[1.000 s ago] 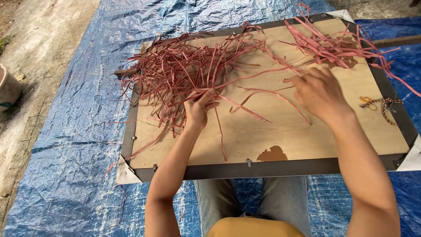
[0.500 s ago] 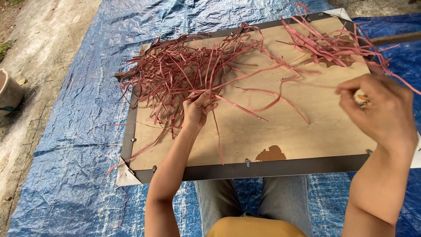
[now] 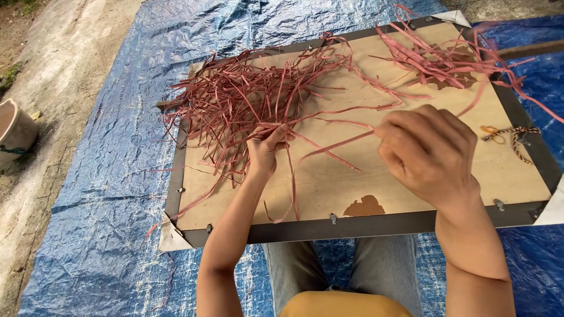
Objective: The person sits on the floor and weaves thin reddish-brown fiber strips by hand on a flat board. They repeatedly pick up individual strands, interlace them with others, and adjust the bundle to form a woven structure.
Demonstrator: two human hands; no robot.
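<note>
A person sits at a wooden board [image 3: 352,176] with a dark frame, laid on a blue tarp [image 3: 117,147] spread over the ground, knees in grey trousers showing just under the board's near edge. A loose heap of reddish strips [image 3: 247,100] covers the far left part of the board, and a second, smaller tangle [image 3: 435,56] lies at the far right corner (some of its strands trail off over the frame onto the tarp). The left hand [image 3: 265,149] is at the near edge of the big heap, fingers curled shut around a few of the strips, which hang down from it toward the near frame. The right hand [image 3: 432,152] is raised above the middle right of the board, closed with fingertips pinched together on the end of one long strip [image 3: 329,148]; that strip runs leftward and slightly down from the pinch toward the left hand, lifted partly off the wood. Near the right frame, well apart from both hands, lies a small braided cord [image 3: 517,138] with an orange bit beside it. A dark brown stain [image 3: 364,206] marks the board by its near edge. At the far left, off the tarp, stands a clay pot [image 3: 14,132] on bare ground.
</note>
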